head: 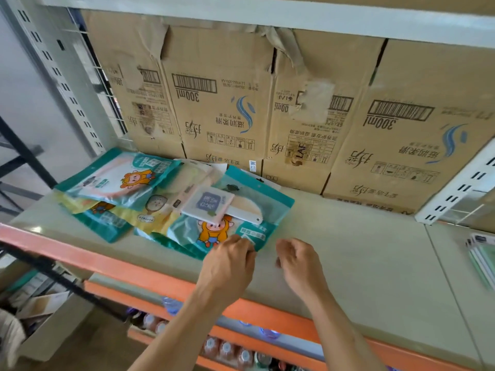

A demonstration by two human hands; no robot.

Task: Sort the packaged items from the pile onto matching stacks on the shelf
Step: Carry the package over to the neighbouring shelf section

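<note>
Two hands at the shelf [348, 250] front edge: left hand [227, 263], grip pinching the near corner of a teal cartoon pouch [255, 232] in the pile [120, 180]; right hand [300, 261], grip loosely curled, empty.

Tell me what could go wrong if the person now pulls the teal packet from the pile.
1. The small pink packet lies on the teal cartoon packet, which the left hand pinches at its near corner; a pull may tip it off.
2. The pile overlaps loosely, close to the shelf's orange front edge; dragged packets might slide over it.
</note>
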